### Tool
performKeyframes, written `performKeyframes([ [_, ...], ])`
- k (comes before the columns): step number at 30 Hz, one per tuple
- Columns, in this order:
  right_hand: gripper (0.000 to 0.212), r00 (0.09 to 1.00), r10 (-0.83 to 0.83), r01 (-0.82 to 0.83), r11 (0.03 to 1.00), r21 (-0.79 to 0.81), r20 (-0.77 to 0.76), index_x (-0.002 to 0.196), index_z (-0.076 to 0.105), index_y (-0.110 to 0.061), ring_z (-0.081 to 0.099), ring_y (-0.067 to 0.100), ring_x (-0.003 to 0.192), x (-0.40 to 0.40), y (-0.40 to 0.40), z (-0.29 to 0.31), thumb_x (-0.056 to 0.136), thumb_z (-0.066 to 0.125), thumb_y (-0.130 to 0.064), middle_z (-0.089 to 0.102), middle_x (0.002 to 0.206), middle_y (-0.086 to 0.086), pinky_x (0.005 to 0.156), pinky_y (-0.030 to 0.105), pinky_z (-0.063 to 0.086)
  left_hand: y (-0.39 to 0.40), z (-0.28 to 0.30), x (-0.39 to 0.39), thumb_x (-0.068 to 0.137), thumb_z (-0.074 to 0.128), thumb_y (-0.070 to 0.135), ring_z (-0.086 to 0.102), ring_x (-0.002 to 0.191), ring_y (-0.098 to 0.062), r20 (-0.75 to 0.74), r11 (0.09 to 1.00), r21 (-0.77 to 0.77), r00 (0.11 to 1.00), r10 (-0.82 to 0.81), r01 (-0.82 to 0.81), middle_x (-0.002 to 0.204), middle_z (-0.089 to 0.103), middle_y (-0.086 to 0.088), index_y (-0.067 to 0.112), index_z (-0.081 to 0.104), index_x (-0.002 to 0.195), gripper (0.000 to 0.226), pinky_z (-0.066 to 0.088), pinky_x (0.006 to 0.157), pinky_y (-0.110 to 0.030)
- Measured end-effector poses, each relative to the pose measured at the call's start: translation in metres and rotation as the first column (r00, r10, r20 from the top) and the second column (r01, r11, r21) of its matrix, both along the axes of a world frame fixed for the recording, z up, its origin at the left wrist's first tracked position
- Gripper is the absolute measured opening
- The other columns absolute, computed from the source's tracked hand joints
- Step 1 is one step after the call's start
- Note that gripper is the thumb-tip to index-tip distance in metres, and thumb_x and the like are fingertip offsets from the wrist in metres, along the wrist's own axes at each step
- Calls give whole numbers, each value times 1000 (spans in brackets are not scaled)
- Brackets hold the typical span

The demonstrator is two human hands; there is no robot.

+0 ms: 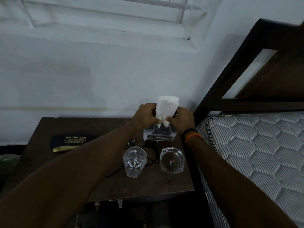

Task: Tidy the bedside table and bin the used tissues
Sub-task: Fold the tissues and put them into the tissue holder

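While both my hands pinch the folded tissues [167, 107], left grip [145, 115] and right grip [181, 118] clamp them above the holder [158, 134]; drinking glass [134, 161] and ashtray [172, 159] stand nearer me on the tabletop [156, 183].

left hand [145, 115] + right hand [180, 118] | grip tissues [166, 107] | over holder [158, 134]

- Spectacle case [69, 141], black, lying flat on the left part of the bedside table [148, 185]: gold heading "Sai Opticals" across the lid; smaller gold lines beneath it, too fine to read.
- Tissue holder [158, 135], pale, at the back of the table: dark label strip along its front base, ending in the pale letters "OPEL"; the rest of the strip is blurred and cannot be read.
- Glass ashtray [172, 159]: small dark mark inside, illegible.
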State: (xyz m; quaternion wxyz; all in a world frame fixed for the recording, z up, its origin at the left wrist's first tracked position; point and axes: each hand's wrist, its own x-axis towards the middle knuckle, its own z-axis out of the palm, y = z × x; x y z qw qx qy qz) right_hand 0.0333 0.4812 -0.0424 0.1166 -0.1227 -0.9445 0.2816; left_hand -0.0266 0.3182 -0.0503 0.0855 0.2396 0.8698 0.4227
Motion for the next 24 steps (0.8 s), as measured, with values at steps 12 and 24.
performKeyframes([
  [12, 40, 1000, -27, 27, 999, 36, 10, 105, 71, -3, 70, 30, 91, 3, -4, -16, 71, 84, -20, 74, 99, 15, 78, 36, 58, 3, -4, 1, 62, 79, 15, 66, 81, -31, -93, 988, -151, 996, 2, -16, 90, 72, -13, 6, 68, 97, 38, 56, 69, -40],
  [24, 32, 998, -38, 27, 971, -236, -43, 95, 76, -8, 72, 21, 82, -4, 2, -2, 67, 84, -21, 77, 90, 9, 72, 38, 61, -19, -15, -12, 34, 80, 70, 39, 124, -21, -36, 942, -317, 991, -132, 114, 137, 44, 0, 26, 40, 136, 118, 32, 104, -47],
])
